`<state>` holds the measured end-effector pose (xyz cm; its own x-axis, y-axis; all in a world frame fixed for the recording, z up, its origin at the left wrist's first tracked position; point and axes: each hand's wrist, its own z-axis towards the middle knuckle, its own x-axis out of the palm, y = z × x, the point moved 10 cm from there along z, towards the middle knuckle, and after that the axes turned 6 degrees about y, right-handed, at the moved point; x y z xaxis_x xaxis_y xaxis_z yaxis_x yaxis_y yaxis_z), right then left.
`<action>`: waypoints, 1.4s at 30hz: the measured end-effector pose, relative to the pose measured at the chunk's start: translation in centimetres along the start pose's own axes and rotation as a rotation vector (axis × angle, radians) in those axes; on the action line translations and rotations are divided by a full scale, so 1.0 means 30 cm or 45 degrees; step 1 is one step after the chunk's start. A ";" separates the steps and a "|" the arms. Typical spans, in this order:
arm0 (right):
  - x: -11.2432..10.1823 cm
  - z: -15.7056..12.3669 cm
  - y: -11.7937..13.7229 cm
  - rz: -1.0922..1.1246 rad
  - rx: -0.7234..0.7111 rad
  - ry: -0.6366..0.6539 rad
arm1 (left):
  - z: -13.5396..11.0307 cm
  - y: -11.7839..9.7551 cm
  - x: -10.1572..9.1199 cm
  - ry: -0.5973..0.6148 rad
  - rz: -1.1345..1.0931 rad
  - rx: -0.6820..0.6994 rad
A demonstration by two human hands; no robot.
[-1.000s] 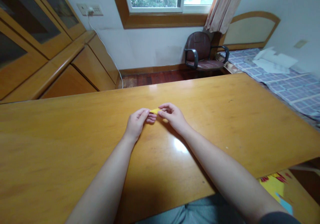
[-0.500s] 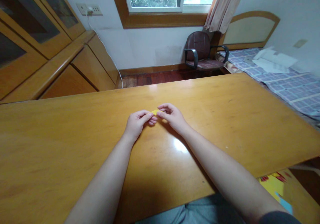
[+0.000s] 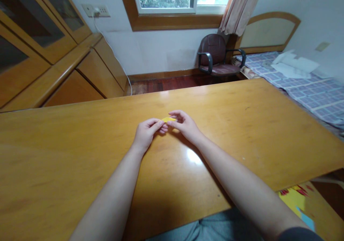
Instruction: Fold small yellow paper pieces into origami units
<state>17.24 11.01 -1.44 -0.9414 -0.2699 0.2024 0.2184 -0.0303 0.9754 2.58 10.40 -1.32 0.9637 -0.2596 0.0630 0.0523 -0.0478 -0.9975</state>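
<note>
A small folded piece of yellow paper is held just above the wooden table, in the middle of the head view. My left hand pinches its left end between thumb and curled fingers. On the other side, my right hand curves around the right end, its thumb at the lower edge and its fingers behind. The paper's pointed right tip shows between that thumb and the fingers. How firmly the right fingertips press on it is hard to see.
The wooden table spreads under both arms. Beyond its far edge stand a brown armchair and a bed with a checked cover. Wooden cabinets line the left. Yellow and blue sheets lie lower right.
The right thumb and fingers have shifted slightly and parted a little, so more of the yellow paper's right end shows. My left hand keeps its pinch almost unmoved.
</note>
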 end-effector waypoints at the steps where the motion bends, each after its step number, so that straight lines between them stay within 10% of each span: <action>1: 0.004 0.000 -0.001 0.001 0.001 0.013 | -0.001 -0.003 0.005 0.014 0.011 0.001; 42: 0.014 -0.017 0.023 -0.216 -0.048 -0.006 | 0.005 -0.038 0.005 -0.015 0.315 0.113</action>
<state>17.14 10.39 -0.72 -0.9667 -0.2533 0.0353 0.0654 -0.1115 0.9916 2.69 10.55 -0.18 0.9529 -0.2418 -0.1830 -0.1630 0.1004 -0.9815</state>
